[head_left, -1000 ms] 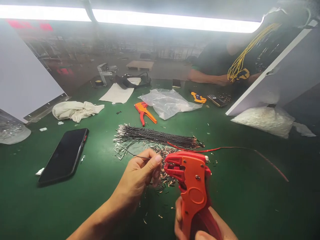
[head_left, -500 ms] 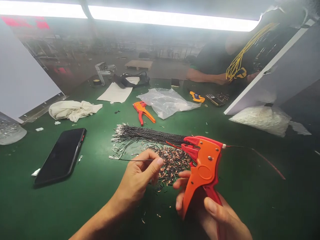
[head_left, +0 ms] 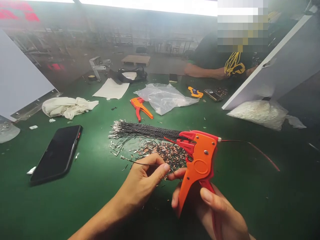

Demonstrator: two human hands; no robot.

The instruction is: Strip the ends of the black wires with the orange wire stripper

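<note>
Black wire (head_left: 141, 163), pinched in the left hand (head_left: 147, 181) over the bench (head_left: 100, 196), well inside its far edge, looks light and springy, best held mid-length (its terminal (head_left: 122, 157) could bend). The right hand (head_left: 223, 211) wraps around the stripper (head_left: 200, 163).

Left fingers (head_left: 159, 174) pinched, right fingers (head_left: 176, 197) loosely curled

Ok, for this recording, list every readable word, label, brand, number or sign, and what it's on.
No text is legible.
Orange-and-red stripper in the right hand: no readable lettering.
Dark keypad device: any markings too small.
Pink-red patches, upper left: too blurred.
</note>
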